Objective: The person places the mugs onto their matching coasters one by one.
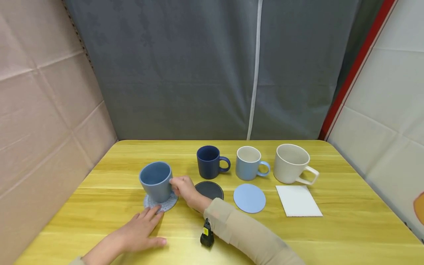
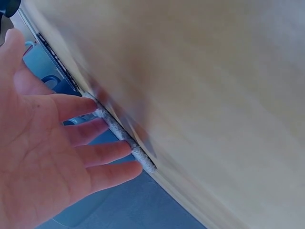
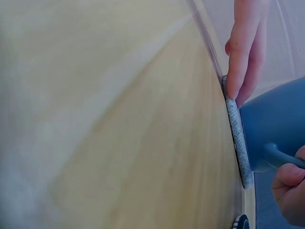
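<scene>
A grey-blue mug [image 1: 155, 182] stands upright on a round woven coaster [image 1: 170, 203] at the left of the table. My right hand [image 1: 185, 188] grips its handle [image 3: 282, 157], which is mostly hidden by the fingers in the head view. Straight fingers of my left hand [image 1: 140, 230] touch the coaster's near edge, the thumb spread out to the right. In the left wrist view, fingertips lie along the rim of the coaster [image 2: 125, 137]. The right wrist view has the mug's base [image 3: 257, 138] close against the coaster.
Behind to the right stand a navy mug [image 1: 208, 163], a light blue mug [image 1: 246, 167] and a large cream mug [image 1: 288, 165]. Before them lie a dark round coaster [image 1: 210, 188], partly under my right wrist, a pale blue round coaster [image 1: 249, 198] and a white square coaster [image 1: 298, 201].
</scene>
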### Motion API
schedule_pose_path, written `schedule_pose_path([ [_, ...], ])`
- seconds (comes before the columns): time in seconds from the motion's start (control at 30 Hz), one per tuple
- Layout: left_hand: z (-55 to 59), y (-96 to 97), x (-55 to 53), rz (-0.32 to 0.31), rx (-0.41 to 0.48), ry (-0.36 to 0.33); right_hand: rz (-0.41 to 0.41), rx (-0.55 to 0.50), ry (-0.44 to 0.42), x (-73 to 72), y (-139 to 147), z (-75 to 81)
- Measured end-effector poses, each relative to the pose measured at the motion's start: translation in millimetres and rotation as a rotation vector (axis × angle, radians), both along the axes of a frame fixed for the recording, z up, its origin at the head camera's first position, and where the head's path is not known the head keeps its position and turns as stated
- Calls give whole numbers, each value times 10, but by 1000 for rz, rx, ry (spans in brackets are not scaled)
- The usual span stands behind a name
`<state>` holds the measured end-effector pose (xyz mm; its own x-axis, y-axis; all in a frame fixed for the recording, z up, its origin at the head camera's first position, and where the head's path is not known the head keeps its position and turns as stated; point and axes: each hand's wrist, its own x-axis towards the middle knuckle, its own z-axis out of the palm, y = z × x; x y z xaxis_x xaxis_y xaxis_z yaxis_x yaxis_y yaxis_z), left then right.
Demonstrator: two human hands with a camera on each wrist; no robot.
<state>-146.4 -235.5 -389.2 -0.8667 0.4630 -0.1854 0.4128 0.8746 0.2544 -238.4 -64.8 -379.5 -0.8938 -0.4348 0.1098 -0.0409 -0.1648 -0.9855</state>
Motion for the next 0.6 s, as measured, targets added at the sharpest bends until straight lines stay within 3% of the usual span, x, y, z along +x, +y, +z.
schedule_pose_path([
  [0.6, 7, -3, 0, 1, -2, 6, 43, 31, 14, 28, 24, 32],
])
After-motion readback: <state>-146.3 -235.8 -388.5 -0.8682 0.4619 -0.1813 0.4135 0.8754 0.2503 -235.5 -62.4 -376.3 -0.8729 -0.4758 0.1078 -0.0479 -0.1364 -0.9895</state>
